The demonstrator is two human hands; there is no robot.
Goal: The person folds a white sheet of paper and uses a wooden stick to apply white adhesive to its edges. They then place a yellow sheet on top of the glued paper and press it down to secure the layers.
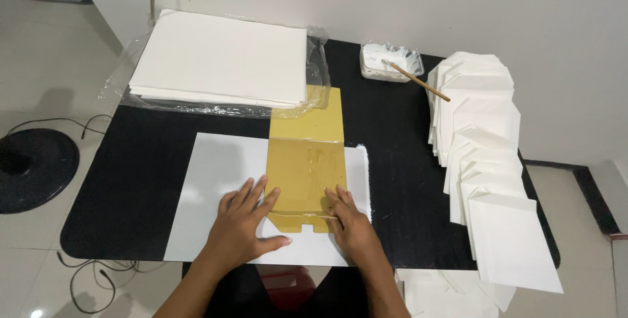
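Hands pressed flat on the work: the left hand (243,226) lay with fingers spread on the white sheet (209,194), its fingertips touching the near-left edge of the yellow template (307,154); the right hand (350,223) lay open, fingers together, on the template's near-right corner. Neither hand gripped anything.

The template ran with its long axis from near to far, its notched near end between the two hands and its far end reaching past the sheet's far edge toward the wrapped stack of white paper (219,59). Both hands were about equally close to it, one on each side.

Bare black table (131,180) lay open to the left. To the right, a fanned row of folded white envelopes (487,161) stood well apart, with a glue tub (391,63) and stick (418,81) beyond at far right.
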